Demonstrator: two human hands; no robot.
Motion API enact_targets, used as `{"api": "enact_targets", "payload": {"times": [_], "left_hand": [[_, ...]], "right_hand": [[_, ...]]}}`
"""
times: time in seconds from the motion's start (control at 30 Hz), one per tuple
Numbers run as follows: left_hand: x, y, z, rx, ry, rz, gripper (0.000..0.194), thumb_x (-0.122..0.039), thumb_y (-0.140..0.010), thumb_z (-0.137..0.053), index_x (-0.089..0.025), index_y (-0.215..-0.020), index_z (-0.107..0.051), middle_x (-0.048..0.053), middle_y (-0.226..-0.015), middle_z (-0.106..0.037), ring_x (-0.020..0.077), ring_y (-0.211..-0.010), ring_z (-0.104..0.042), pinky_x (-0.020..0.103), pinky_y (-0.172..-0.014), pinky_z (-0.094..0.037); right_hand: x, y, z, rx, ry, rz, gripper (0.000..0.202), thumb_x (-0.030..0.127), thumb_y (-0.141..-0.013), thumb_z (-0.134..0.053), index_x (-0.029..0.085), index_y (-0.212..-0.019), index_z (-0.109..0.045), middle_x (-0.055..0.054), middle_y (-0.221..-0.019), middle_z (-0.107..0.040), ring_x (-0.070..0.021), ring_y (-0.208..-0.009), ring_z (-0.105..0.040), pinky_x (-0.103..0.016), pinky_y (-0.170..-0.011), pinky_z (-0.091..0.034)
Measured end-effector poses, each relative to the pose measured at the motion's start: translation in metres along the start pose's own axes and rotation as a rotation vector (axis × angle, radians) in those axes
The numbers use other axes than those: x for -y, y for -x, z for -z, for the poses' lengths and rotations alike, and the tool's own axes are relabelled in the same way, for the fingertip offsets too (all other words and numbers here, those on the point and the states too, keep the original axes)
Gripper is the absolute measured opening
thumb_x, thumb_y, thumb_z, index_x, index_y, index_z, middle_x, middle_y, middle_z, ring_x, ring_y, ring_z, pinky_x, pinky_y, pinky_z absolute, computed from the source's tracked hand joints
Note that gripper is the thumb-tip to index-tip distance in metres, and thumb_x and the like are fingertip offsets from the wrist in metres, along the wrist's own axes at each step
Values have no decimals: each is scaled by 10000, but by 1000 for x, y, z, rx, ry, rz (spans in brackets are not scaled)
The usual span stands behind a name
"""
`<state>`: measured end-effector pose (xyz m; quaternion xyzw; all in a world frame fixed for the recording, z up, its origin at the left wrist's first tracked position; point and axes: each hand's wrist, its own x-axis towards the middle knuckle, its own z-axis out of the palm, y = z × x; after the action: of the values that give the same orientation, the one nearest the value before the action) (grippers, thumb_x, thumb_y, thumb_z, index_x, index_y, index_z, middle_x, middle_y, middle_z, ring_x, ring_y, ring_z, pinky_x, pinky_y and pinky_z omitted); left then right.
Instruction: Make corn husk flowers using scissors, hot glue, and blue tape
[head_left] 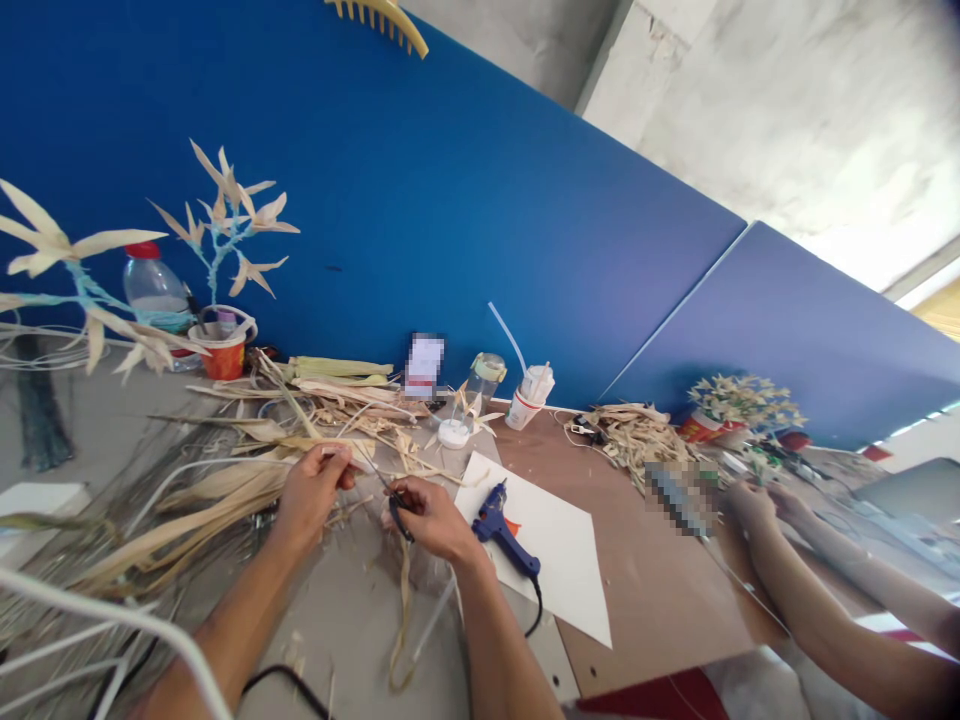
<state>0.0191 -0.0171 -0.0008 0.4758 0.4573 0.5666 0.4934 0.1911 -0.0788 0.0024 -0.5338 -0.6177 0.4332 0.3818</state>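
Observation:
My left hand (315, 490) is closed on a pale strip of dried husk, its fingers pinched together over the desk. Just to its right, my right hand (431, 515) is wrapped round dark-handled scissors (400, 518), whose thin blades point up and left toward the husk strip. Long dried husks (225, 490) lie beside and behind my left hand. Right of my right hand, a blue glue gun (506, 530) rests on a white sheet (574, 560).
Husk flowers in a red cup (223, 358) and a plastic bottle (154, 290) stand at the back left. A glass jar (486, 375), a white cup (523, 410) and a phone (424, 365) line the blue partition (450, 200). Another person's arms (810, 600) work at right.

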Motion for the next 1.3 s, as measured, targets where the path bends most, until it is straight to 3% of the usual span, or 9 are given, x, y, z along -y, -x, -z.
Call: {"api": "enact_targets", "payload": {"times": [0.17, 0.37, 0.53, 0.7, 0.83, 0.93, 1.1, 1.3], "left_hand": [[-5, 1, -1, -13, 4, 22, 312, -471, -669, -667, -182, -746, -576, -44, -514, -537, 129, -480, -489, 242, -490, -372], [-2, 0, 1, -12, -4, 18, 329, -472, -676, -656, -176, -806, -595, -35, -546, -551, 139, -505, -501, 254, -510, -386], [2, 0, -1, 176, 13, 60, 433, -459, -638, -694, -179, -964, -638, -18, -630, -595, 144, -551, -509, 254, -536, -392], [-3, 5, -6, 285, 56, 126, 395, -450, -600, -723, -196, -894, -652, -11, -676, -592, 130, -552, -492, 244, -525, -383], [-1, 4, -5, 244, 54, 112, 311, -423, -608, -731, -177, -767, -629, -28, -598, -549, 102, -502, -440, 224, -492, -338], [2, 2, -2, 149, 112, 138, 305, -427, -617, -729, -176, -686, -569, -45, -540, -513, 97, -496, -442, 217, -499, -342], [0, 0, -1, -4, 146, 151, 354, -453, -590, -735, -172, -685, -541, -55, -527, -505, 93, -477, -440, 217, -480, -345], [-3, -1, -2, -121, 123, 115, 352, -447, -566, -719, -167, -702, -555, -48, -568, -522, 93, -477, -442, 229, -480, -361]], "right_hand": [[0, 0, 0, 0, 2, -27, 245, 273, -701, -660, 210, -936, -677, 18, -673, -605, -140, -627, -544, -232, -580, -415], [7, -1, 0, -18, -139, -26, 228, 248, -675, -650, 186, -894, -654, 31, -652, -562, -116, -588, -505, -222, -555, -382], [7, -7, 1, -182, -379, -18, 366, 275, -617, -681, 193, -968, -616, 50, -629, -517, -103, -563, -463, -224, -548, -369], [7, -10, 4, -282, -519, -44, 385, 337, -600, -690, 191, -946, -606, 43, -656, -498, -96, -578, -453, -229, -566, -368], [10, -7, 3, -248, -527, -54, 352, 333, -621, -675, 186, -931, -598, 45, -635, -487, -95, -568, -436, -229, -563, -347], [10, -6, -1, -196, -440, -63, 315, 332, -643, -664, 185, -914, -600, 45, -623, -476, -98, -558, -425, -230, -547, -331], [11, -3, -7, -73, -272, -92, 235, 245, -672, -638, 187, -896, -602, 54, -615, -480, -100, -553, -439, -222, -542, -344], [17, 1, -8, -19, -154, -78, 184, 193, -688, -619, 188, -873, -628, 56, -609, -499, -94, -551, -446, -206, -532, -353]]}}
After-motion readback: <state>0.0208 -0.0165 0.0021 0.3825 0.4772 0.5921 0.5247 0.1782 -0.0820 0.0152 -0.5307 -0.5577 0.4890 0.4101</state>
